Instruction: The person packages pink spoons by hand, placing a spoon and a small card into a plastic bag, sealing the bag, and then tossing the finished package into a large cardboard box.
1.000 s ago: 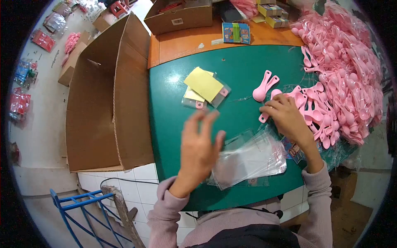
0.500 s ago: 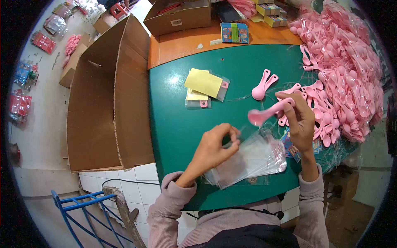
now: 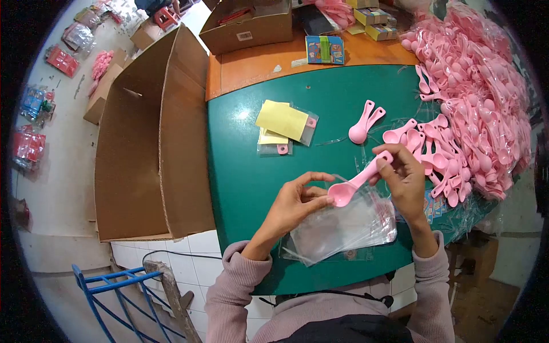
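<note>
My right hand (image 3: 407, 186) pinches a pink plastic spoon (image 3: 360, 178) by the holed end of its handle. The bowl points left and down. My left hand (image 3: 290, 204) is beside that bowl, thumb and fingers curled around the edge of a thin clear plastic bag (image 3: 338, 179); the bag's outline is hard to see. Under both hands lies a fanned stack of clear plastic bags (image 3: 343, 226). Two or so pink spoons (image 3: 360, 128) rest together on the green tabletop (image 3: 240, 166) above my hands.
A loose heap of pink spoons (image 3: 443, 151) and a large bagged pile (image 3: 480, 97) fill the right side. Packed bags with yellow cards (image 3: 282, 120) lie at upper left. A tall open cardboard box (image 3: 186, 143) borders the table's left edge. Banded blue cards (image 3: 325, 50) sit behind.
My right hand has brought the spoon slightly down and left, so its bowl is now at my left fingers. My left hand has stayed nearly in place.
</note>
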